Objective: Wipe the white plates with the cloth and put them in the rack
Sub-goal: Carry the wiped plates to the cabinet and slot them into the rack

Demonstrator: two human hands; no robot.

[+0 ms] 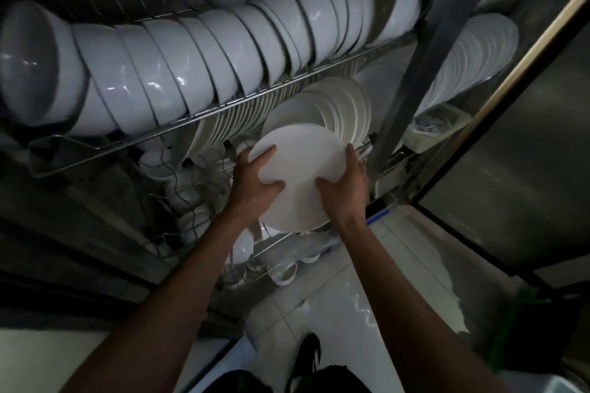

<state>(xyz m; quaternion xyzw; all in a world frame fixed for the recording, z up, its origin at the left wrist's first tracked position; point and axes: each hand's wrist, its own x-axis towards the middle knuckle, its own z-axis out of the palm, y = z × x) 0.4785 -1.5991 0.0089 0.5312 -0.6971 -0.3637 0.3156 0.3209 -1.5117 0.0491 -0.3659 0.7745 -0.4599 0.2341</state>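
Note:
A white plate (301, 166) is held in front of the middle shelf of a wire rack (204, 115). My left hand (255, 183) grips its left rim, thumb on the face. My right hand (346, 188) grips its right rim the same way. Just behind it, a row of white plates (343, 108) stands on edge in the rack. No cloth shows in view.
The shelf above carries a long row of white bowls (166, 70) on their sides. More plates (472, 64) stand at the right behind a metal post (424, 54). Small cups (284, 271) sit on the lowest shelf. A cabinet door (523, 143) hangs open at right. Wet tiled floor (348, 316) lies below.

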